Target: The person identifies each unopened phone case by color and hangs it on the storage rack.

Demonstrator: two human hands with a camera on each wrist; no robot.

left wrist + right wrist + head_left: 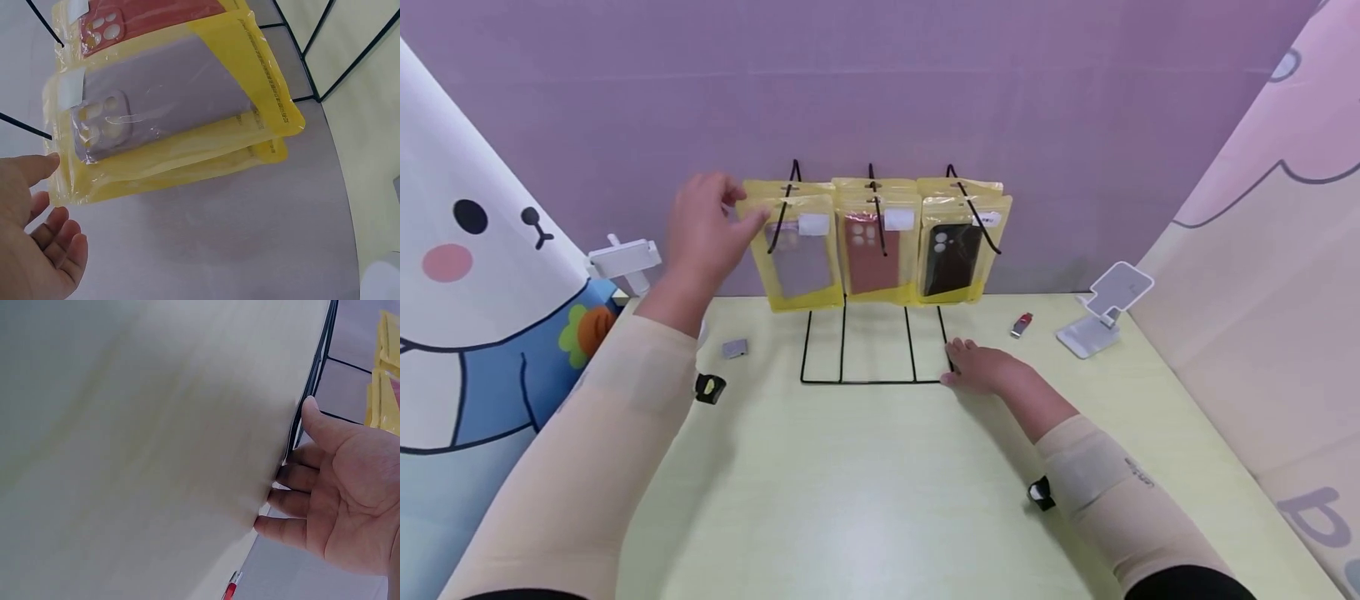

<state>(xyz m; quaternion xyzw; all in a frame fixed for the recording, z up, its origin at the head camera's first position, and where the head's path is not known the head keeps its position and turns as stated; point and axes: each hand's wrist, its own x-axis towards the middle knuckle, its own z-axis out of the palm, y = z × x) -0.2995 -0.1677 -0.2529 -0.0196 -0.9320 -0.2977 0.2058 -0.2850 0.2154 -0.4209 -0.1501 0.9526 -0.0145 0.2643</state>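
Yellow-edged clear bags with phone cases hang in three columns from a black wire display rack point(871, 382). The front cases are a lilac phone case point(169, 94), a red phone case point(872, 258) and a black phone case point(952, 258). My left hand point(707, 229) is at the upper left edge of the lilac case's bag point(805, 296). Its thumb touches the bag's front, and the other fingers are loosely bent beside the edge. Low at the rack's front right corner, my right hand point(988, 367) touches the base wire with extended fingers and thumb.
A white phone stand point(1086, 335) stands at the right, another white stand point(625, 258) at the left. A small grey block point(735, 348) lies left of the rack, and a red and silver USB stick point(1021, 325) lies right. A purple backdrop point(880, 100) rises behind.
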